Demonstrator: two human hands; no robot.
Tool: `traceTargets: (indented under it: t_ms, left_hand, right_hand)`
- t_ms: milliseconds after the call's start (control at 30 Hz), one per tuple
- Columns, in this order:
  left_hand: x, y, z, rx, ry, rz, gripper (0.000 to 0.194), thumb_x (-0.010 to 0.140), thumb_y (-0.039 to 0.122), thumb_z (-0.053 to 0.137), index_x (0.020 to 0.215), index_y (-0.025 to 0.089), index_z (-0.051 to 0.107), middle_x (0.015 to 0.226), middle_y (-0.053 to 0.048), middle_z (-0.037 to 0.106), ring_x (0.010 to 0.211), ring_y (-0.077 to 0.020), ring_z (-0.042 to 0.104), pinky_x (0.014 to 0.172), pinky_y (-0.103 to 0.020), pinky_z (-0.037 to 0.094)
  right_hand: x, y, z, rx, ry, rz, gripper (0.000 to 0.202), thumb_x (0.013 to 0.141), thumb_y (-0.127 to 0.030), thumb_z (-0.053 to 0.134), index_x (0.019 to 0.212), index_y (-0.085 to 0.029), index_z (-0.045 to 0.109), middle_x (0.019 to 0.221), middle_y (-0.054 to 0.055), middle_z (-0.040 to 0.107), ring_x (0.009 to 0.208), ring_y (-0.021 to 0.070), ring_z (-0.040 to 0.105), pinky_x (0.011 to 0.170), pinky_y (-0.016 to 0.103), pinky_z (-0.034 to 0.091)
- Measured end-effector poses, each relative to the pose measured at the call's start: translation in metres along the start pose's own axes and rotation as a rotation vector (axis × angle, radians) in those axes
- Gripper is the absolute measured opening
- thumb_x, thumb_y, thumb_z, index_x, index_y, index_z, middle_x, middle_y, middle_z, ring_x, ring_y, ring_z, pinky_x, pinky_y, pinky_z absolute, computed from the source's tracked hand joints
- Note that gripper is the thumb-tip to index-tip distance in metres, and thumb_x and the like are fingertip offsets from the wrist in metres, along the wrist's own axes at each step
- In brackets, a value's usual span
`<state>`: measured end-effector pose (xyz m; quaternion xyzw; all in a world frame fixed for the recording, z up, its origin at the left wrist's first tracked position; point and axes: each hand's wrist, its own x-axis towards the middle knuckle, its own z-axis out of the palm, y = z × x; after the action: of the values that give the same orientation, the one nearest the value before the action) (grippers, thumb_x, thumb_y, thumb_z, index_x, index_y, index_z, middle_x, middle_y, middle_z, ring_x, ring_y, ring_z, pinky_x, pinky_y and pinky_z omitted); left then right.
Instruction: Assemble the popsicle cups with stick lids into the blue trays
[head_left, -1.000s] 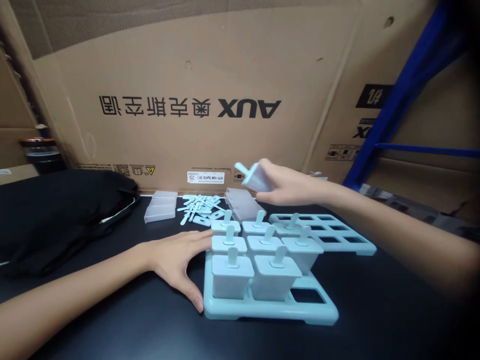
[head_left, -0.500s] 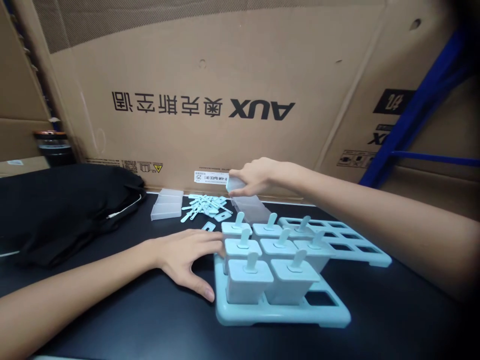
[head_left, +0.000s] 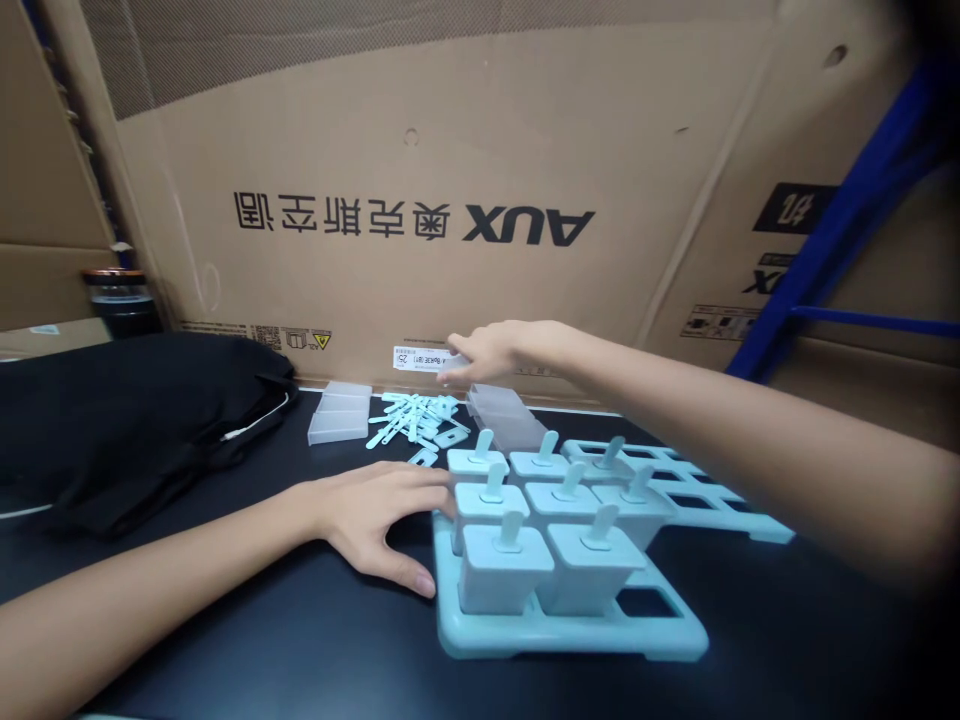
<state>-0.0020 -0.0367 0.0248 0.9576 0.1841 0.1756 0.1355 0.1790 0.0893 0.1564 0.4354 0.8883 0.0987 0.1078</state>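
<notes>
Right hand (head_left: 495,348): fingers closed around one pale mould (head_left: 453,370), mostly hidden, raised before the cardboard box (head_left: 420,110). Changed within the last second: carried leftward, its stick handle no longer visible; whether the cap remained on could not be told.

Left hand (head_left: 367,510): fingers spread, thumb at the left edge of the blue rack (head_left: 574,640), fingertips by the left row.

Capped moulds (head_left: 506,552), eight: seated in the rack, front-right slot vacant, so that piece was apparently being handled apart.

Loose stick caps (head_left: 412,415), one pile: on the surface (head_left: 300,640), between two translucent mould strips (head_left: 340,415).
</notes>
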Motion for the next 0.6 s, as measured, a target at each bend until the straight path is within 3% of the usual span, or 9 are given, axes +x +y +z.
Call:
traceTargets:
  t_ms: [100,200,333,433,600]
  left_hand:
    - [-0.002,-0.001,-0.002,-0.067,0.020,0.003,0.049,0.077,0.046,0.069,0.117,0.022,0.056,0.128,-0.012,0.056,0.113,-0.0281,0.057,0.097,-0.036,0.045]
    - [-0.003,-0.003,-0.005,-0.175,0.076,-0.002,0.030,0.081,0.035,0.066,0.106,0.020,0.061,0.118,-0.011,0.061,0.106,-0.0248,0.060,0.094,-0.035,0.046]
    - [-0.005,-0.009,-0.007,-0.198,0.187,-0.063,0.007,0.082,0.022,0.060,0.086,0.017,0.064,0.115,-0.010,0.062,0.102,-0.0218,0.061,0.093,-0.035,0.046]
    - [-0.010,-0.017,-0.007,-0.079,0.228,-0.136,0.007,0.081,0.015,0.056,0.081,0.017,0.062,0.111,-0.008,0.064,0.098,-0.0191,0.061,0.092,-0.034,0.046]
    - [-0.017,-0.032,-0.008,0.086,0.147,-0.145,0.011,0.081,0.014,0.052,0.085,0.018,0.062,0.103,-0.006,0.066,0.096,-0.0180,0.060,0.089,-0.032,0.047]
  right_hand:
    - [-0.016,0.015,-0.009,0.142,-0.094,-0.069,0.075,0.070,-0.072,0.054,0.128,-0.024,0.050,0.125,0.011,0.058,0.108,0.0332,0.056,0.082,0.043,0.047]
    - [-0.033,0.033,-0.014,0.198,-0.195,-0.112,0.060,0.070,-0.061,0.062,0.118,-0.025,0.058,0.121,0.008,0.061,0.108,0.0314,0.056,0.084,0.041,0.048]
    - [-0.037,0.049,-0.005,0.234,-0.290,-0.092,0.053,0.068,-0.054,0.065,0.112,-0.024,0.061,0.114,0.007,0.063,0.102,0.0296,0.059,0.082,0.040,0.048]
    - [-0.019,0.051,0.009,0.262,-0.262,-0.132,0.056,0.066,-0.052,0.067,0.113,-0.023,0.059,0.114,0.008,0.063,0.100,0.0277,0.060,0.081,0.038,0.048]
    - [0.018,0.057,0.025,0.172,-0.065,-0.165,0.060,0.067,-0.055,0.066,0.115,-0.020,0.057,0.114,0.010,0.063,0.098,0.0260,0.060,0.077,0.035,0.047]
